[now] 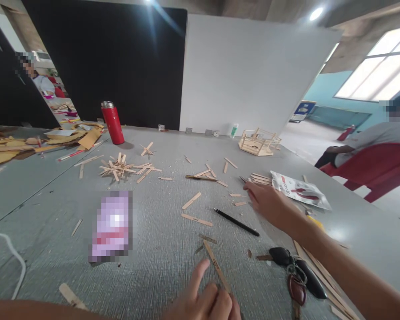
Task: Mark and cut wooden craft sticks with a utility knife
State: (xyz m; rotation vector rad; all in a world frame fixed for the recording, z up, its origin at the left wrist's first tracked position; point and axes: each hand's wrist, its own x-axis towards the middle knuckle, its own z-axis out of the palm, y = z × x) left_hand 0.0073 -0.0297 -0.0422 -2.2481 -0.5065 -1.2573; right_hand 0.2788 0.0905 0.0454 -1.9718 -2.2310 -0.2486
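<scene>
Low in the view, my left hand (206, 298) has its index finger stretched forward and its other fingers curled round the lower end of a wooden craft stick (213, 260). The stick slants up and away from the hand over the table. Further off to the right, my right hand (262, 200) reaches across the tabletop, its fingers closed on a thin pointed metal tool (242, 179), mostly hidden. A small pile of craft sticks (260, 178) and a white packet (298, 191) lie beside it. Between my hands rests a black pen (236, 221).
Keys (291, 271) lie under my right forearm. A purple pixelated item (111, 226), a heap of craft sticks (117, 168) and a red flask (113, 124) are leftward. At the back right stands a stick-built frame (258, 143). A person sits on a red chair (370, 164).
</scene>
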